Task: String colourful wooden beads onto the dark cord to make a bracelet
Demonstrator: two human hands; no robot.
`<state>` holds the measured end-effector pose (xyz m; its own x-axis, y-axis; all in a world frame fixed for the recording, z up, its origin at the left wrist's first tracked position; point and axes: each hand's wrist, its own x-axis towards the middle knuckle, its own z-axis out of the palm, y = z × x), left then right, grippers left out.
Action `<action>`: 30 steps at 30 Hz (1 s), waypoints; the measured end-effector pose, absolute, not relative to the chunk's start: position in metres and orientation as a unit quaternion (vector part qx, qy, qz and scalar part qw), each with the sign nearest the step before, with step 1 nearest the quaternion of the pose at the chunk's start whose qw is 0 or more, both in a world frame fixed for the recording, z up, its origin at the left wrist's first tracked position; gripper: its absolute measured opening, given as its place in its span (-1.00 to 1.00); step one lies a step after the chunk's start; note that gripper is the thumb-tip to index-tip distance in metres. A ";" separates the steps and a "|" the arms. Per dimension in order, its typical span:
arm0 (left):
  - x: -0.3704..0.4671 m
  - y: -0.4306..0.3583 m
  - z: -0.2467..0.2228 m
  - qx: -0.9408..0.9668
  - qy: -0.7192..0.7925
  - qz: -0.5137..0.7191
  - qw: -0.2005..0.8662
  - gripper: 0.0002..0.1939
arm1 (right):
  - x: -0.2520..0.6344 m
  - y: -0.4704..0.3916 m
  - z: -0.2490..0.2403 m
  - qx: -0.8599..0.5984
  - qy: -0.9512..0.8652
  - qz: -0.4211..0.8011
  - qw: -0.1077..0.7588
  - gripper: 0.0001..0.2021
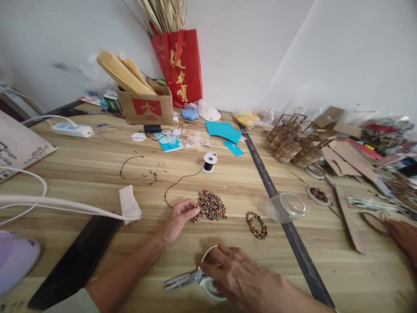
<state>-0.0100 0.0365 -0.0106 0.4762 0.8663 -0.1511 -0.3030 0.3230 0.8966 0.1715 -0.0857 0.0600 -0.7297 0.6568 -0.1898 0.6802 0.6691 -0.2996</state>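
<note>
My left hand (181, 217) pinches the end of a black cord (167, 190) at the left edge of a pile of small multicoloured beads (211, 203). The cord curves back to a white spool (210, 161) standing behind the pile. My right hand (231, 271) is wrapped round the white handles of a pair of scissors (187, 279) low in the view; their blades point left. A beaded bracelet (256, 225) lies to the right of the pile, beside a clear plastic jar (286, 207) on its side.
Another person's hand (402, 237) rests at the right edge. A cardboard box (146, 104), a red bag (182, 69) and blue paper pieces (223, 131) are at the back. Small woven baskets (289, 143) stand back right. A dark phone-like slab (78, 256) and white cables (65, 203) lie left.
</note>
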 end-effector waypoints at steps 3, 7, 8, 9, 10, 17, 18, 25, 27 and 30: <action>-0.009 0.036 -0.008 0.424 0.329 0.394 0.747 -0.72 | 0.167 -0.092 0.052 0.393 0.909 -0.136 0.025 -0.53; -0.008 0.035 -0.008 0.418 0.330 0.396 0.749 -0.68 | 0.165 -0.095 0.046 0.396 0.912 -0.107 0.001 -0.57; -0.007 0.035 -0.008 0.417 0.329 0.395 0.749 -0.67 | 0.165 -0.096 0.047 0.394 0.912 -0.111 0.000 -0.58; -0.007 0.035 -0.008 0.417 0.328 0.394 0.750 -0.66 | 0.167 -0.095 0.048 0.393 0.911 -0.122 0.004 -0.57; -0.007 0.035 -0.008 0.417 0.327 0.394 0.751 -0.66 | 0.170 -0.095 0.050 0.395 0.908 -0.142 0.011 -0.57; -0.008 0.036 -0.002 0.397 0.315 0.398 0.765 -0.66 | 0.198 -0.083 0.060 0.457 0.747 -0.467 -0.126 -0.54; -0.008 0.036 -0.002 0.390 0.312 0.401 0.768 -0.66 | 0.201 -0.081 0.056 0.466 0.693 -0.522 -0.172 -0.59; -0.005 0.035 -0.008 0.376 0.296 0.410 0.777 -0.66 | 0.196 -0.070 0.013 0.326 0.452 -0.749 -0.358 -0.35; -0.005 0.035 -0.009 0.379 0.296 0.408 0.776 -0.68 | 0.189 -0.068 0.005 0.291 0.422 -0.770 -0.381 -0.29; -0.005 0.034 -0.006 0.373 0.292 0.404 0.783 -0.69 | 0.181 -0.071 -0.001 0.237 0.379 -0.803 -0.395 -0.31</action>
<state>-0.0046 0.0339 -0.0064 0.5032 0.8500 -0.1558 -0.4152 0.3959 0.8191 0.1806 -0.0705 -0.0010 -0.5761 0.8133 -0.0809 -0.4541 -0.4008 -0.7957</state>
